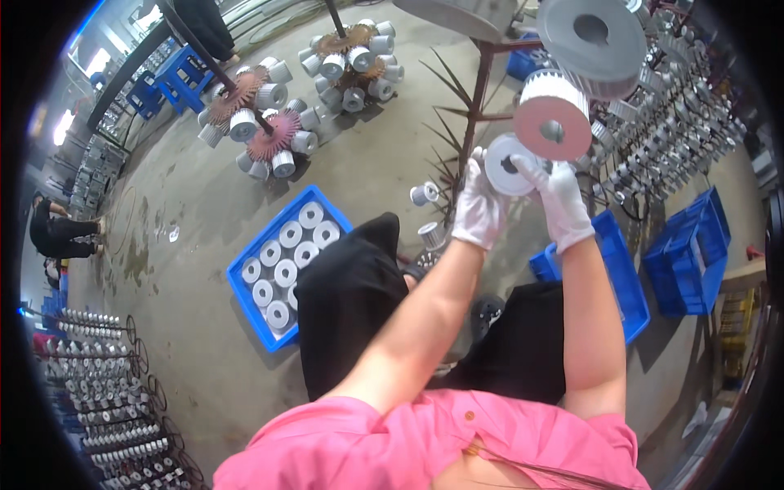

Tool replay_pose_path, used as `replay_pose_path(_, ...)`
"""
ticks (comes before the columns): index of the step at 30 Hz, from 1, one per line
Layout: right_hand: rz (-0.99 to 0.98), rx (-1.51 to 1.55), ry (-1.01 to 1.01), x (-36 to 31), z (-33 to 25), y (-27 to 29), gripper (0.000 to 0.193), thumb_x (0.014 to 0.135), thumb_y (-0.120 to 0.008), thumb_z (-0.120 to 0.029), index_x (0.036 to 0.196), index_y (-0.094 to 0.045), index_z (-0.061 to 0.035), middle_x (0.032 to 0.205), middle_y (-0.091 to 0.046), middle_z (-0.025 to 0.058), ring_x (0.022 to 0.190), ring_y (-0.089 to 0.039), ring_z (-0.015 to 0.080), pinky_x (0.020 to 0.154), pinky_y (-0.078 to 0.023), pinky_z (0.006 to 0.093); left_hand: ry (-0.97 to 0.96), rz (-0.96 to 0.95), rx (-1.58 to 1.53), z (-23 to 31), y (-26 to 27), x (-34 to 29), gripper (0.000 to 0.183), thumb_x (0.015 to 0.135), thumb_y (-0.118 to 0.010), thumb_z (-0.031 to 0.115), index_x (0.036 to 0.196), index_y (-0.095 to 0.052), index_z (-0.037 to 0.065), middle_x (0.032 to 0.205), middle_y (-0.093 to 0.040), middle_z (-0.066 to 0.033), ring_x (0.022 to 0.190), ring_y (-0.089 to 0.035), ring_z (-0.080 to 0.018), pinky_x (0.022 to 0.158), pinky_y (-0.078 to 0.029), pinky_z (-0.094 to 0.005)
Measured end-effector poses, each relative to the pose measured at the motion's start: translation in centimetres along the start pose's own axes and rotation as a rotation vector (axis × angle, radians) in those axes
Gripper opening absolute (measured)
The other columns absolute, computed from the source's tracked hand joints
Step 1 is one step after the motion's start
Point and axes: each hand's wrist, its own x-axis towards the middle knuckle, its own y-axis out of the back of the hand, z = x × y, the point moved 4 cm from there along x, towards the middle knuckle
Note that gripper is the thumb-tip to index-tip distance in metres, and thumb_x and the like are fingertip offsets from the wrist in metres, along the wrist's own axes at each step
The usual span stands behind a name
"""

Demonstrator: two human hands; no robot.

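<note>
Both my hands wear white gloves and meet at a silver toothed pulley point(496, 175) with a round bore, in front of a spiked metal rack point(478, 90). My left hand point(480, 211) closes on its left edge, fingers up along the side. My right hand point(563, 204) grips the right side, with the thumb lying across the face by the bore. Just beyond is a larger toothed pulley point(531, 126) with a pinkish face and a keyed bore. A still bigger grey pulley point(559, 41) sits above that one. How these two are held up is partly hidden.
To my left, a blue crate point(245, 306) on the floor holds rows of pulleys. Blue crates point(694, 261) stand at right. Racks of pulleys point(661, 131) rise behind my right hand. Two loose pulleys point(425, 193) show by the rack. Pulley-laden stands point(273, 135) and a person point(61, 229) are farther off.
</note>
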Motion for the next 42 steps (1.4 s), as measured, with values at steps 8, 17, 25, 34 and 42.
replay_pose_path(8,0.001,-0.033,-0.075,-0.4,0.3,0.7,0.058,0.073,-0.070,-0.014,0.121,-0.041,-0.0007,0.112,-0.051,0.0076,0.101,-0.049,0.0151,0.089,-0.039,0.0287,-0.084,-0.066,0.058,-1.3,2.3,0.9,0.023,0.087,-0.050,0.010,0.109,-0.052,0.014,0.105,-0.053,0.0021,0.100,-0.051,-0.0096,0.093,-0.041,-0.0277)
replay_pose_path(17,0.012,-0.063,-0.069,-0.1,1.2,0.7,0.058,0.067,-0.075,-0.008,0.116,-0.044,-0.0018,0.108,-0.053,0.0057,0.099,-0.051,0.0153,0.085,-0.043,0.0298,-0.267,-0.041,0.371,-1.2,-0.9,-0.2,0.019,0.083,-0.059,0.011,0.096,-0.045,0.010,0.091,-0.048,0.0016,0.086,-0.049,-0.0076,0.080,-0.042,-0.0227)
replay_pose_path(25,0.077,-0.015,-0.082,-0.3,1.5,0.2,0.048,0.069,-0.072,-0.005,0.111,-0.048,-0.0026,0.104,-0.054,0.0045,0.095,-0.052,0.0139,0.082,-0.045,0.0288,-0.395,0.047,0.555,-0.7,-0.1,-0.2,0.016,0.086,-0.055,0.018,0.098,-0.047,0.010,0.084,-0.053,0.0003,0.077,-0.054,-0.0089,0.071,-0.046,-0.0235)
replay_pose_path(34,0.171,-0.027,-0.005,-0.8,0.9,1.0,0.040,0.073,-0.068,-0.007,0.107,-0.050,-0.0021,0.100,-0.055,0.0047,0.092,-0.053,0.0130,0.081,-0.044,0.0286,-0.364,0.051,0.462,-1.5,-0.4,-0.3,0.014,0.086,-0.054,0.014,0.096,-0.045,0.009,0.084,-0.052,0.0003,0.078,-0.051,-0.0092,0.071,-0.044,-0.0245)
replay_pose_path(42,0.218,0.188,0.033,-1.5,-1.2,2.7,0.037,0.077,-0.064,-0.010,0.111,-0.050,-0.0010,0.100,-0.057,0.0041,0.091,-0.056,0.0119,0.077,-0.046,0.0256,-0.350,-0.011,0.377,-0.5,-0.3,-0.1,0.011,0.085,-0.054,0.006,0.095,-0.049,0.010,0.086,-0.052,0.0016,0.080,-0.049,-0.0093,0.066,-0.040,-0.0216)
